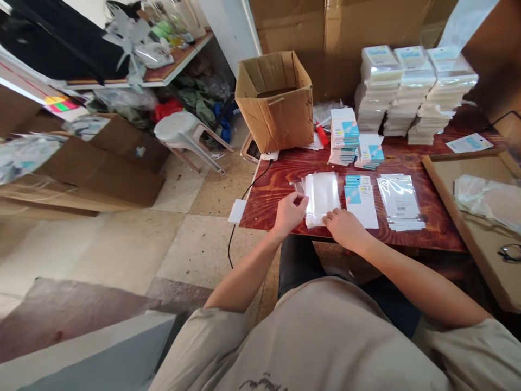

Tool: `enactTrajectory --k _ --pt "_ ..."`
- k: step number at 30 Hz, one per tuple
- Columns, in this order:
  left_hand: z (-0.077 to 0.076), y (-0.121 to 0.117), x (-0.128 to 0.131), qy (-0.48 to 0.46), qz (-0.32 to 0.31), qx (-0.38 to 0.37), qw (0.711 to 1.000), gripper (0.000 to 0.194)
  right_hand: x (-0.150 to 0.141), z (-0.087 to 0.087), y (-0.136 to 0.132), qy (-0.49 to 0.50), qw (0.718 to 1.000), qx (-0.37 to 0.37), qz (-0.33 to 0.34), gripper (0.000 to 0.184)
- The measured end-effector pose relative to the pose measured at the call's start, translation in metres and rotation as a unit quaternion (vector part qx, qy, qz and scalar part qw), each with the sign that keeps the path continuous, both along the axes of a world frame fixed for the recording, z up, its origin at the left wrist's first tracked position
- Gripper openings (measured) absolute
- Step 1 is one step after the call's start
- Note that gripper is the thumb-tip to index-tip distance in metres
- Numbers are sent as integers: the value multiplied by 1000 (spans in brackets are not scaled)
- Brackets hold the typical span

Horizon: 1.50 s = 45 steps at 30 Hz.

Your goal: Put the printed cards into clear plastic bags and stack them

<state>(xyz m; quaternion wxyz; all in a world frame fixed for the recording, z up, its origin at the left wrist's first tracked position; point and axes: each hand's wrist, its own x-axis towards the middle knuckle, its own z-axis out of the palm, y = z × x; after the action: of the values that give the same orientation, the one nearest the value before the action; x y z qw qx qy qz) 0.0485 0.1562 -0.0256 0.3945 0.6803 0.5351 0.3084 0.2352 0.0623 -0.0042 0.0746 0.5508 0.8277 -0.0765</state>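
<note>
Touching a pile of clear bags (323, 193) at the front of the table

Bending the thumb and first finger of the left hand (291, 213) close together, right at the pile's nine o'clock edge. Cannot tell if pinching a bag there. Resting the bent fingers of the right hand (347, 228) on the pile's five o'clock corner, with the tips on the plastic. Cannot tell if gripping or only pressing down.

Keeping the clear bags as the middle of the clock, lying flat on a red-brown table (271, 198). Looking to three o'clock, just beside, at blue and white cards (362, 203) in a loose stack. Going on the same way to a pile of shiny packs (401, 200), near the cards. Reaching the open tray (434, 176) well past those, with crumpled plastic (486, 201) and dark glasses (510, 252) inside.

Turning to one o'clock, near the bags, for two more card piles (344, 138). Finding three tall stacks (412, 95) farther off, between one and two o'clock. Meeting an open brown box (277, 117) at eleven o'clock, on the table's far left corner. Spotting a white stool (179, 127) on the floor at ten o'clock, well apart from the bags.
</note>
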Motion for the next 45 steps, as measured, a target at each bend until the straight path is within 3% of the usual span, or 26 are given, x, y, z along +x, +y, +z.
enactTrajectory --k 4,6,8,10,13,15,17,20,23,24,27,29,31,34,40,42,45 --pt "-7 -14 5 -10 15 -25 1000 28 5 -2 -4 39 997 0 -73 31" --pt "-6 -20 5 -12 12 -39 999 39 7 -2 -3 62 995 22 -79 31" --pt "-2 -24 4 -43 10 -101 994 52 7 -3 -4 86 991 75 -67 30" --pt "1 -24 1 -122 1 -229 966 61 4 -4 -8 111 980 160 -44 28" --pt "3 -18 -1 -269 -49 -407 872 59 -6 -5 -22 147 950 273 15 25" --pt "1 -13 0 -309 -80 -440 839 48 -12 -2 -28 185 937 292 54 25" --pt "-5 -9 4 -313 -79 -411 853 39 -15 10 -19 234 932 272 58 26" --pt "-14 -7 11 -311 -57 -346 883 38 -10 41 42 283 922 264 -11 33" --pt "-19 -8 14 -306 -44 -324 894 51 -5 81 152 295 897 324 -60 32" --pt "-18 -9 13 -308 -38 -320 895 55 -4 95 190 288 893 340 -67 40" --pt "-15 -12 8 -317 -19 -310 896 60 -9 126 276 214 921 313 -88 68" --pt "-12 -13 2 -316 -11 -309 897 61 -18 137 299 149 954 247 -79 48" --pt "-9 -13 -4 -315 1 -311 897 62 -28 138 297 115 969 208 -72 32" --pt "-6 -13 -9 -312 17 -319 895 62 -43 126 272 150 961 223 -67 22" --pt "-2 -16 0 -310 16 -311 898 65 -67 106 220 209 948 237 -41 34" --pt "-3 -18 5 -314 25 -292 903 60 -71 103 190 222 938 265 -27 39" --pt "-5 -21 10 -344 72 -231 907 51 -68 87 121 283 913 295 -16 36"
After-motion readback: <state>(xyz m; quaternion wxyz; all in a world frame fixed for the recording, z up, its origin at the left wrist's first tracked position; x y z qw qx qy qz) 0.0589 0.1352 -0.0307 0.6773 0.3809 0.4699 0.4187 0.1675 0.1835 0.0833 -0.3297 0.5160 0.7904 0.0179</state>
